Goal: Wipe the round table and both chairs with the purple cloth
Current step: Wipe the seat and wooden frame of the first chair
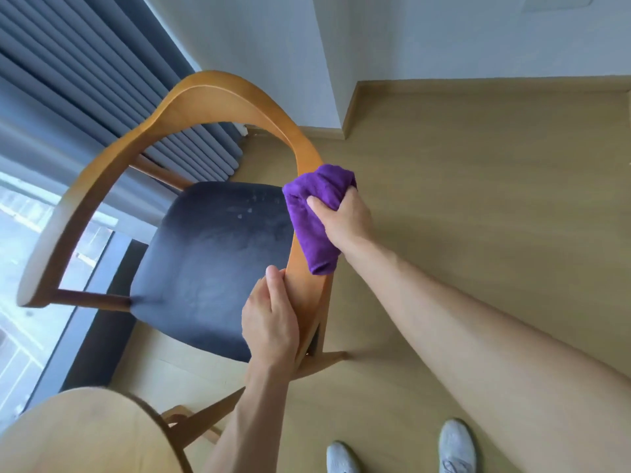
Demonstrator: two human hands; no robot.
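A wooden chair (pixel 211 100) with a curved armrest band and a dark blue seat (pixel 211 261) stands in the middle of the view. My right hand (pixel 345 216) grips the bunched purple cloth (pixel 314 213) and presses it onto the chair's right arm. Lower down, my left hand (pixel 269 322) holds the near end of that same arm, thumb on top. The pale wooden round table (pixel 78 435) shows only its edge at the bottom left. A second chair is not in view.
Grey curtains (pixel 102 80) and a floor-length window (pixel 20 268) lie to the left, behind the chair. A white wall with a wooden skirting board (pixel 444 87) runs along the back. My two grey shoes (pixel 454 445) stand on the light wooden floor at the bottom right.
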